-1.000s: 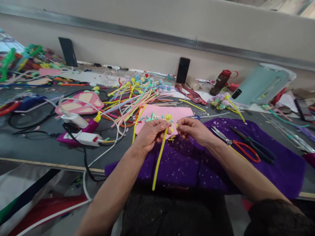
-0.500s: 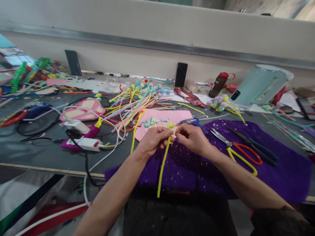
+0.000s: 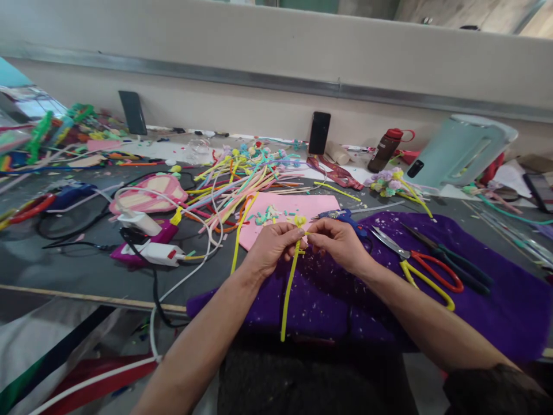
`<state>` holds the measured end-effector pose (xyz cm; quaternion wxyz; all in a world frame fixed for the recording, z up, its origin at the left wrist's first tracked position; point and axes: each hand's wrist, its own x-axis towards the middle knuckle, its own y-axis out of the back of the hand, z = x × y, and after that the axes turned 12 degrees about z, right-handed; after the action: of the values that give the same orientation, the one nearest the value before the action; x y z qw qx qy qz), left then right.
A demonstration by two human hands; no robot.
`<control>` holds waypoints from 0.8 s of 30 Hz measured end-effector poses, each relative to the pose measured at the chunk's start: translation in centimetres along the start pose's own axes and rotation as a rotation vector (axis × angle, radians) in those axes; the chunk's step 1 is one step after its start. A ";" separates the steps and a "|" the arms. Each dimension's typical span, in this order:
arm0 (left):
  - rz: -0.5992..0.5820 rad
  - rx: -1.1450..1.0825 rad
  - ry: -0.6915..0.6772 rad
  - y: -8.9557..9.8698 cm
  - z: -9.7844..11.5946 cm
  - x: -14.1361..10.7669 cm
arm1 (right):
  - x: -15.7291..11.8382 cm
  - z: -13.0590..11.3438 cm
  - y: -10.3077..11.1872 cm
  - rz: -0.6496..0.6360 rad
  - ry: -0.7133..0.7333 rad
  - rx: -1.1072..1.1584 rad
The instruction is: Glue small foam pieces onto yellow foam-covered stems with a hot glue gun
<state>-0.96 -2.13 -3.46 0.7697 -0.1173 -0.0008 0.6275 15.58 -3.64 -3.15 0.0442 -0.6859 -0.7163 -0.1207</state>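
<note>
My left hand (image 3: 275,245) pinches a yellow pipe cleaner (image 3: 290,291) near its upper end, where a small yellow twisted tuft (image 3: 299,220) stands out. The long stem hangs down over the purple cloth (image 3: 432,300). My right hand (image 3: 337,239) is closed at the same spot, thumb and forefinger pinching a short yellow piece at the stem's side. A pink sheet (image 3: 311,203) with small green and yellow clippings lies just beyond my hands. Behind my right hand sits a blue glue gun (image 3: 345,217), partly hidden.
Scissors (image 3: 415,256) and dark-handled pliers (image 3: 458,262) lie on the cloth to the right. A heap of coloured pipe cleaners (image 3: 242,184) spreads behind the pink sheet. Cables and a power strip (image 3: 147,252) are at left. A bottle (image 3: 384,151) and a pale blue kettle (image 3: 464,150) stand at the back.
Both hands stay at the tuft, with a slight shift of the right fingers. The stem's lower end has swung a little to the right. The whole view has shifted slightly.
</note>
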 end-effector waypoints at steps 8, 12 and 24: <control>-0.029 -0.039 -0.016 0.0 0.1 -0.3 | 0.8 1.1 0.7 -0.174 -0.392 0.440; -0.036 -0.035 -0.014 0.0 0.1 -0.3 | 1.0 1.4 0.8 -0.186 -0.444 0.514; -0.057 -0.058 0.046 -0.5 0.2 -0.6 | 0.8 1.7 0.5 -0.314 -0.443 0.623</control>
<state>-0.64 -2.80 -3.12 0.7832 -0.1539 -0.0045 0.6023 16.18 -2.44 -4.59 0.0755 -0.5313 -0.8068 0.2472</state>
